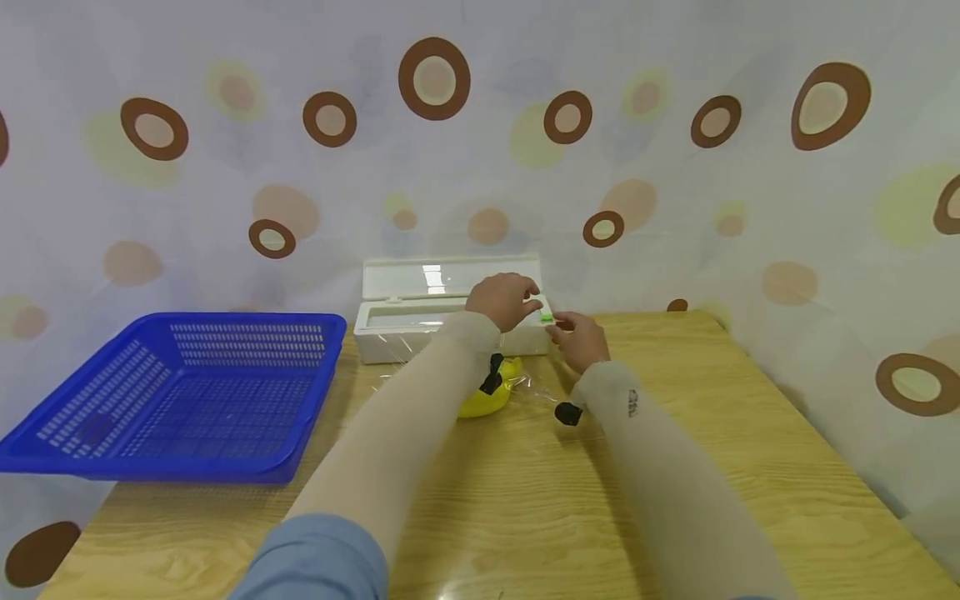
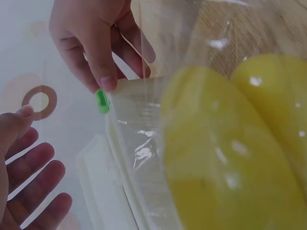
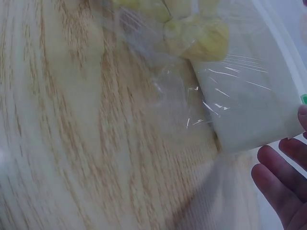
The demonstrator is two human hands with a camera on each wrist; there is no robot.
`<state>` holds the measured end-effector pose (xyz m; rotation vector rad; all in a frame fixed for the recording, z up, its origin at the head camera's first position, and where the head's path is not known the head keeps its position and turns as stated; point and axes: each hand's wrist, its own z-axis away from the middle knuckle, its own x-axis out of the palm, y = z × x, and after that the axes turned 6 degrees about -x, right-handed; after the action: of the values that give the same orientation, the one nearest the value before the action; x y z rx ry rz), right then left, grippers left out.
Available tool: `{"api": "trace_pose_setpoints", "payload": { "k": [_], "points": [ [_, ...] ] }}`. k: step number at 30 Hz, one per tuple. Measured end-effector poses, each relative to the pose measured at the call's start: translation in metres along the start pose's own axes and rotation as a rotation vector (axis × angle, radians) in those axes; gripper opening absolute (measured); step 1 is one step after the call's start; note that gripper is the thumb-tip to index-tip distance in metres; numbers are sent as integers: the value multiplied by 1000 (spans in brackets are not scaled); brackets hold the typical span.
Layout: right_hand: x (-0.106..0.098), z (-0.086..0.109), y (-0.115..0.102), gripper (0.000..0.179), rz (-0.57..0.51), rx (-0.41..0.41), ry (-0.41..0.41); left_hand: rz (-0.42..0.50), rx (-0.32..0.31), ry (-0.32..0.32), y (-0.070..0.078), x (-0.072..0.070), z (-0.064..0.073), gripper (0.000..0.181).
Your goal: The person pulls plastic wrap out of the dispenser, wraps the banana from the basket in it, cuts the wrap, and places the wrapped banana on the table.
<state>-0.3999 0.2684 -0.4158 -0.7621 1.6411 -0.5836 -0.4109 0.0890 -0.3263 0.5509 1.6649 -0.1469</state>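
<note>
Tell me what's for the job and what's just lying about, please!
Probably for the job:
white box, lid up
green tab on it
clear plastic
yellow things seen through it

Seemingly just lying about:
blue basket, untouched

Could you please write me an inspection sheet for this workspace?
Surface: wood-grain table, lit with a few soft shadows.
Job's things: white box, its lid raised at the back; green tab at the box's right end; yellow item before the box, under clear film that also passes over part of the box.
Clutter: blue basket at the left, seemingly jutting past the table's edge.
Left hand: above the box's right end, fingers spread, holding nothing.
Right hand: at the box's right end, apparently pinching the green tab.
Cables: nothing seen.
Surroundings: pale wall patterned with brown rings and soft spots.
</note>
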Motion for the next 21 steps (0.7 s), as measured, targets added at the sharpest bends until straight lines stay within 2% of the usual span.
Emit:
{"api": "trace_pose_setpoints", "payload": {
  "k": [4, 9, 14, 21],
  "points": [
    [0, -1, 1, 46, -30, 8, 7, -15, 5, 6, 9, 9, -10, 34],
    [3, -4, 0, 45, -38, 30, 9, -63, -7, -23, 15, 21, -21, 33],
    [3, -4, -2, 45, -32, 58, 9, -76, -29, -76, 20, 30, -27, 32],
    [1, -4, 1, 39, 23, 60, 19, -143, -38, -90, 30, 44, -33, 23]
  ]
}}
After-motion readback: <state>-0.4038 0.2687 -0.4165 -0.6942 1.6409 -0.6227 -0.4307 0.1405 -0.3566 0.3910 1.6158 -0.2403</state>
